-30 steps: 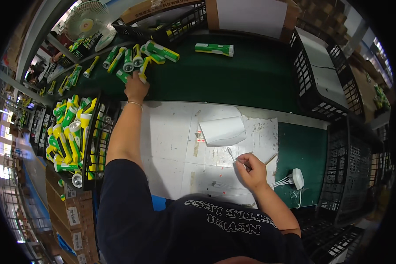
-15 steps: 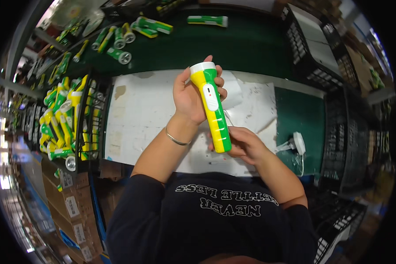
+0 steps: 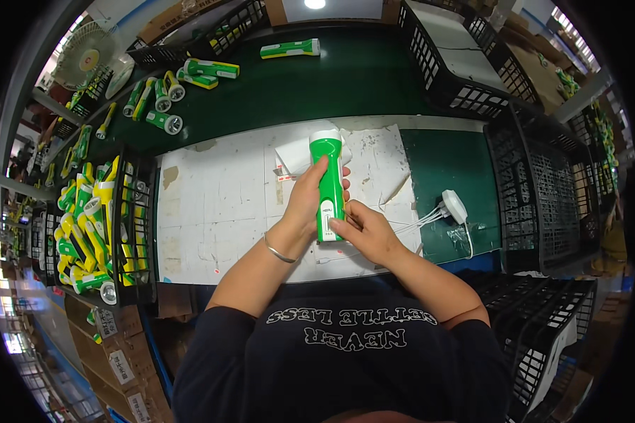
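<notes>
Left hand [image 3: 309, 201] wraps the green flashlight [image 3: 329, 185] above the white worktop [image 3: 212, 204]; right hand [image 3: 363, 229] pinches its lower end, possibly pressing a label there.

Green plastic torch [image 3: 329, 185] held over the white worn tabletop [image 3: 212, 204], left hand [image 3: 310, 201] behind it, right hand [image 3: 367, 233] at its near end. Black wire crate of torches [image 3: 130, 233] left; white plug adapter [image 3: 456, 206] right; loose torches [image 3: 164, 121] beyond.
</notes>
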Tool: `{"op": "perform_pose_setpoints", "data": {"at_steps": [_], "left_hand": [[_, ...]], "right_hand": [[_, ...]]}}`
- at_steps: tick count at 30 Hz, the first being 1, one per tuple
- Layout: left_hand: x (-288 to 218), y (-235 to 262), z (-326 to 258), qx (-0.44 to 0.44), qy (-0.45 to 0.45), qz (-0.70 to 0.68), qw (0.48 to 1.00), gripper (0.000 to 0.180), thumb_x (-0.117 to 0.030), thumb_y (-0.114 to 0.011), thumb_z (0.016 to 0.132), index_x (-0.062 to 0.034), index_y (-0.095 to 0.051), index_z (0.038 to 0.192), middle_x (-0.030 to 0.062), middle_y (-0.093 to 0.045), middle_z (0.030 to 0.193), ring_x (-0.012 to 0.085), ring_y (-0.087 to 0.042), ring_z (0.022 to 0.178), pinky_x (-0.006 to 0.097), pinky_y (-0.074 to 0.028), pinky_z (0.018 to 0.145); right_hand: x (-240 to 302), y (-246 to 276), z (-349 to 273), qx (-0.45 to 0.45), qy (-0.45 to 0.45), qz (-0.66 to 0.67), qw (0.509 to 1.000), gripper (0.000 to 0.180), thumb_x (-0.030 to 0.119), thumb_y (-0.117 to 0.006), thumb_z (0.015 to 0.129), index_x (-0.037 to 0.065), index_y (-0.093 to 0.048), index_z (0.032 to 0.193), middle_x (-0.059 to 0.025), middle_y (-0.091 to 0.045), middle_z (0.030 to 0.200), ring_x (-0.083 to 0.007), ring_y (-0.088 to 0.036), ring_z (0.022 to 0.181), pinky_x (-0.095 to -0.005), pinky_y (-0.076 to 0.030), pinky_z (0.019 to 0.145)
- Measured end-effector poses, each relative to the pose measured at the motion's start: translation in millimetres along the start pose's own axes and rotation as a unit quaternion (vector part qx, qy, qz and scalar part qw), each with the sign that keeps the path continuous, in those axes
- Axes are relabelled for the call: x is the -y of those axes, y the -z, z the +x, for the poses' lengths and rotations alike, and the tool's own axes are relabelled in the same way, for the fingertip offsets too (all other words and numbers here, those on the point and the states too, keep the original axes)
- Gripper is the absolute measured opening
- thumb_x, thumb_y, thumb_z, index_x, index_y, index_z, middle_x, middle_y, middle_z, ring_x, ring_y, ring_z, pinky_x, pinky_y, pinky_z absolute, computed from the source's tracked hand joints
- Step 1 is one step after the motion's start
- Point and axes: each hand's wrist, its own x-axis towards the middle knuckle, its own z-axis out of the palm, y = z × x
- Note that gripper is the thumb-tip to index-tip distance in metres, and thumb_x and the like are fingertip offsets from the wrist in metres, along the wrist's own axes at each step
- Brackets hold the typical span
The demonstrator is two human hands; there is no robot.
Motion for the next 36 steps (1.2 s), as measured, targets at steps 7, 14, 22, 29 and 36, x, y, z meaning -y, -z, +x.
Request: {"op": "perform_pose_setpoints", "data": {"at_steps": [7, 14, 22, 29, 36], "left_hand": [[-5.7, -4.9, -3.0, 0.016, -0.007, -0.005, 1.000, 0.034, -0.032, -0.046, 0.093, -0.0017, -0.047, 0.107, 0.0112, -0.055, 0.084, 0.0184, -0.056, 0.061, 0.029, -0.049, 0.053], [3.2, -6.0, -5.8, 0.074, 0.013, -0.035, 0.997, 0.037, -0.031, -0.048, 0.092, -0.0016, -0.044, 0.114, 0.0134, -0.054, 0.097, 0.0211, -0.057, 0.086, 0.034, -0.053, 0.070], [4.2, 0.7, 1.5, 0.106, 0.074, -0.168, 0.977, 0.045, -0.032, -0.057, 0.087, -0.0070, -0.042, 0.122, 0.0172, -0.053, 0.110, 0.0269, -0.055, 0.101, 0.049, -0.044, 0.093], [-5.8, -8.7, -0.5, 0.065, 0.116, -0.005, 0.991, 0.042, -0.019, -0.063, 0.082, -0.0074, -0.046, 0.119, 0.0137, -0.057, 0.097, 0.0247, -0.059, 0.094, 0.049, -0.051, 0.080], [-11.2, -17.9, -2.7, 0.054, 0.083, 0.104, 0.990, 0.043, -0.015, -0.066, 0.080, -0.0010, -0.046, 0.115, 0.0114, -0.055, 0.096, 0.0213, -0.060, 0.090, 0.033, -0.051, 0.069]], "right_hand": [[5.3, 22.4, -2.8, -0.089, 0.112, -0.089, 0.986, 0.021, 0.022, -0.047, 0.090, 0.003, -0.053, 0.084, -0.0125, -0.052, 0.069, -0.0248, -0.051, 0.059, -0.0334, -0.041, 0.058], [-2.7, 15.8, 0.2, 0.057, -0.060, 0.192, 0.978, 0.027, 0.028, -0.064, 0.084, 0.002, -0.058, 0.090, 0.0021, -0.056, 0.075, -0.0036, -0.048, 0.062, -0.0205, -0.037, 0.052], [-17.7, -12.4, -41.3, 0.264, -0.222, 0.488, 0.802, 0.028, 0.028, -0.061, 0.079, 0.012, -0.049, 0.099, -0.0065, -0.059, 0.086, -0.0052, -0.043, 0.053, -0.0166, -0.023, 0.041], [1.2, -23.5, -51.6, 0.169, -0.237, 0.331, 0.898, 0.030, 0.036, -0.058, 0.082, 0.010, -0.051, 0.098, -0.0038, -0.057, 0.078, -0.0089, -0.046, 0.061, -0.0218, -0.033, 0.049], [-6.1, -28.9, -49.0, 0.116, -0.182, 0.207, 0.954, 0.031, 0.038, -0.062, 0.082, 0.009, -0.058, 0.074, 0.0029, -0.058, 0.066, -0.0050, -0.043, 0.049, -0.0199, -0.033, 0.042]]}}
